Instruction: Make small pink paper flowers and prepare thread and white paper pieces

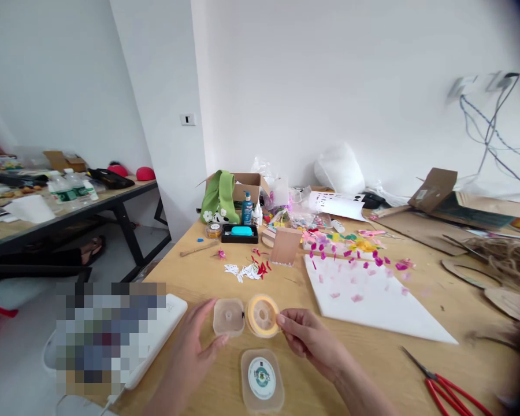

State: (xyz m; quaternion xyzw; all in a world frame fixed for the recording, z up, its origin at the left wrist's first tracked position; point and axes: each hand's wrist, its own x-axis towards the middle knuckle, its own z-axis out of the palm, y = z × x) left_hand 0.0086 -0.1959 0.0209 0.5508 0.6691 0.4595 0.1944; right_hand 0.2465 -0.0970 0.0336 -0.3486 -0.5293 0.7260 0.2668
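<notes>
My left hand (195,346) has its thumb and fingers apart around the left side of a small clear square plastic case (227,327); whether they press on it I cannot tell. A round peg shows in the middle of the case. Between thumb and fingertips, my right hand (305,336) pinches the right rim of a clear spool wound with yellow-orange line (263,315). That spool is just right of the case. Below both, on the wooden table, lies a frosted square lid with a round white and green label (262,378).
Red-handled pliers (437,381) lie at the lower right. A white foam board (368,300) bears pink petals. Beyond are white and red paper bits (245,271), a brown block (286,247) and a black tray (240,234). A white power strip (158,338) lies left.
</notes>
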